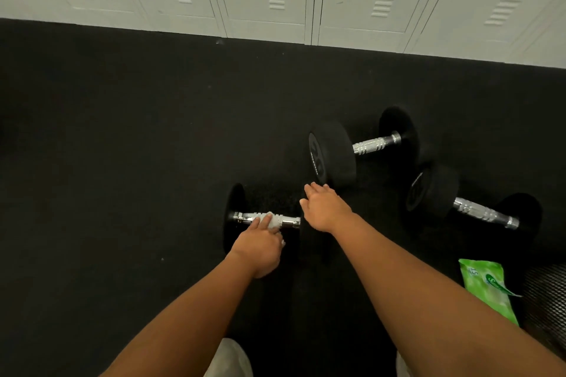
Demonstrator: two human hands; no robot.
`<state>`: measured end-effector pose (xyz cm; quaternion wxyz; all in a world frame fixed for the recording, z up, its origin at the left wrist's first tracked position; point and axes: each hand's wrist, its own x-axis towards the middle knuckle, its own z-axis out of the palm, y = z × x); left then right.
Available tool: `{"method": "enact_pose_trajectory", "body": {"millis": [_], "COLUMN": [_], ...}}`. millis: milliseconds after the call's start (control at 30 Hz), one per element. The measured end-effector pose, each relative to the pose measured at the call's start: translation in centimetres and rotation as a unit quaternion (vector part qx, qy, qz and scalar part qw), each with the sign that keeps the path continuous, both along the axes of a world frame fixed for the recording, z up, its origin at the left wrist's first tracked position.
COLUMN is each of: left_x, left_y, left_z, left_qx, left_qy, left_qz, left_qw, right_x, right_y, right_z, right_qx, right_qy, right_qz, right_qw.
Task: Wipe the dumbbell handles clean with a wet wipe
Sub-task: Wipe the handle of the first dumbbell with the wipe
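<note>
The left hand [260,246] holds the wet wipe [273,220] on the shiny handle [245,217] of the near dumbbell [234,223] on the floor [122,162], while the right hand [324,208], flat and holding nothing, seems to steady its end so it cannot roll.

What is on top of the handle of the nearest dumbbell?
A white wet wipe, held on the chrome handle by the fingers of the left hand. The handle beneath wipe and fingers is covered and cannot be seen.
</note>
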<state>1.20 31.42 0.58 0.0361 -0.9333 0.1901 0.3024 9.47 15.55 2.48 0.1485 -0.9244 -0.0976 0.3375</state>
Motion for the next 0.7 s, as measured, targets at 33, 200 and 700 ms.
{"method": "enact_pose_trajectory", "body": {"millis": [33,200,700], "left_x": [0.3,1.6,3.4], "left_y": [-0.2,-1.3,-4.1], "left_z": [0.6,4.9,15.8], "left_qx": [-0.006,-0.145,-0.581], "left_qy": [0.005,0.041,0.121], "left_qz": [0.018,0.182,0.445], "left_qw": [1.000,0.972,0.671], "right_x": [-0.1,-0.8,-1.3], "right_y": [-0.1,-0.9,-4.2], "right_z": [0.5,3.7,13.4], "right_qx": [-0.005,0.009,0.299], "right_qy": [0.007,0.030,-0.023], "right_qz": [0.010,0.013,-0.131], "right_qw": [1.000,0.999,0.945]}}
